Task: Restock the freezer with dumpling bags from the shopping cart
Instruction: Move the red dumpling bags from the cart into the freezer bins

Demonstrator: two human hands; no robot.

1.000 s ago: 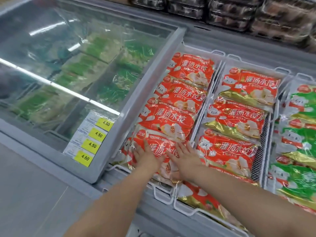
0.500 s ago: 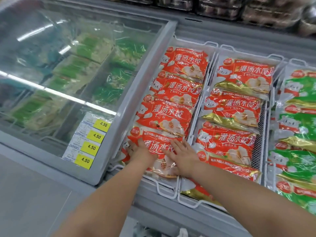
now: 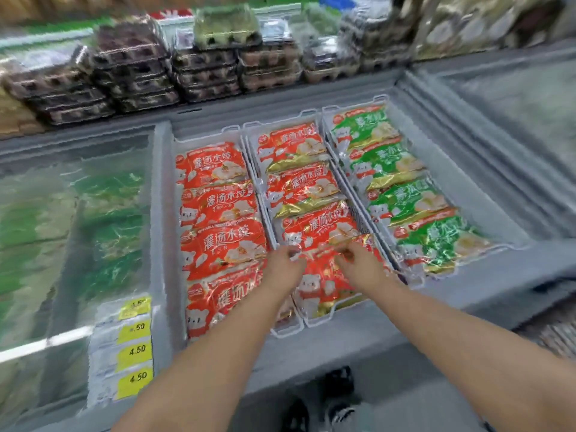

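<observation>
Left hand [image 3: 282, 265], right hand [image 3: 363, 265]: fingers [image 3: 344, 256] pinch red bag [image 3: 324, 280] edge.

Stacked egg cartons [image 3: 134, 70]; yellow price tags [image 3: 136, 353]

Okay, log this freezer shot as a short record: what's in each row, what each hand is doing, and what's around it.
left row: red dumpling bags
middle row: gold-edged red bags
right row: green bags
left hand: fingers curled on the front red bag of the middle row
right hand: fingers curled on the same bag
left section: under the glass lid, which carries yellow price labels reading 4.50
behind: stacked egg cartons
image: blurred
</observation>
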